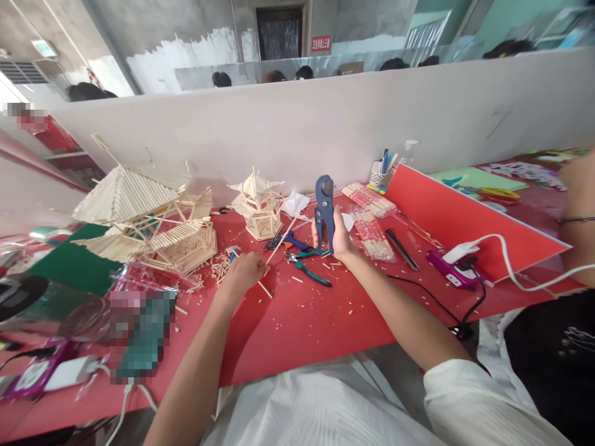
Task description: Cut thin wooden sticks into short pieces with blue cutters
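My right hand is closed around the handles of a blue cutter, held upright above the red table. My left hand is pinched on a thin wooden stick that slants up toward the cutter. Green-handled pliers lie on the table between the two hands. A small stick pavilion model stands just behind the hands. Short stick offcuts are scattered beside my left hand.
A large stick-built roof model stands at the left. Packs of sticks and a purple glue gun with its cord lie to the right. A red divider panel and a grey partition wall bound the table. Another person's arm shows at far right.
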`<state>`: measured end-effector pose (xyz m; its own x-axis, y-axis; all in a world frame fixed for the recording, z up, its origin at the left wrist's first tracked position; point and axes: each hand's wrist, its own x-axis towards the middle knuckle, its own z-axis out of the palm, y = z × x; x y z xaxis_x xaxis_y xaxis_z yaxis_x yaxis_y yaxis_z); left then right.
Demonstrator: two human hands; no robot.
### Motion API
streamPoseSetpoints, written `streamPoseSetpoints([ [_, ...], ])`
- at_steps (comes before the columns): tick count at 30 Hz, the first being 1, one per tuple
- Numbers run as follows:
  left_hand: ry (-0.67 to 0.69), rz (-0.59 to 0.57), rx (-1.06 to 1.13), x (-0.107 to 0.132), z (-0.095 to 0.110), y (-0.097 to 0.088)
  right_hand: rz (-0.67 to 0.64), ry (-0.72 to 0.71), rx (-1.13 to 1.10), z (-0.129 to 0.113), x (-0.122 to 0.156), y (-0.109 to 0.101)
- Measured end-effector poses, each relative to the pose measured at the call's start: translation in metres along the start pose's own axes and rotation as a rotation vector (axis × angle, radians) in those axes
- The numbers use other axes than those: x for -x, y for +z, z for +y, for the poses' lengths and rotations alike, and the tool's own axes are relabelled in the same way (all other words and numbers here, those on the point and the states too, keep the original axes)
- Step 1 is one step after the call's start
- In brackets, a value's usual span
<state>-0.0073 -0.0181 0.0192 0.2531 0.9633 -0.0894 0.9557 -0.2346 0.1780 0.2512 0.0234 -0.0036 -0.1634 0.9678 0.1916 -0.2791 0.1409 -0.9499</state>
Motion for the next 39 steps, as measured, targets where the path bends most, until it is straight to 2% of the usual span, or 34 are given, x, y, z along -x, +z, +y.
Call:
streamPoseSetpoints([
  [10, -0.031, -0.038, -0.092, -0.003, 0.007, 0.005, 0.038, 0.026, -0.167, 0.011, 0.002, 0.021],
  [20, 0.042, 0.119, -0.034, -0.006, -0.001, 0.021, 0.068, 0.130, -0.027, 0.012, 0.004, 0.027],
  [24, 0.065, 0.098, 0.032, -0.006, -0.002, 0.018, 0.062, 0.153, 0.023, 0.013, 0.005, 0.029],
  [28, 0.094, 0.069, 0.206, -0.004, -0.001, 0.006, -0.016, 0.123, 0.013, 0.015, 0.006, 0.028],
  [32, 0.144, 0.142, 0.489, -0.003, 0.001, -0.003, -0.149, 0.106, 0.010, 0.021, 0.010, 0.031],
  [36, 0.223, 0.177, 0.783, -0.003, 0.005, -0.004, -0.095, 0.043, 0.092, 0.025, 0.017, 0.046],
  [39, 0.252, 0.174, 0.863, -0.003, 0.007, -0.002, -0.115, 0.004, 0.141, 0.024, 0.023, 0.060],
])
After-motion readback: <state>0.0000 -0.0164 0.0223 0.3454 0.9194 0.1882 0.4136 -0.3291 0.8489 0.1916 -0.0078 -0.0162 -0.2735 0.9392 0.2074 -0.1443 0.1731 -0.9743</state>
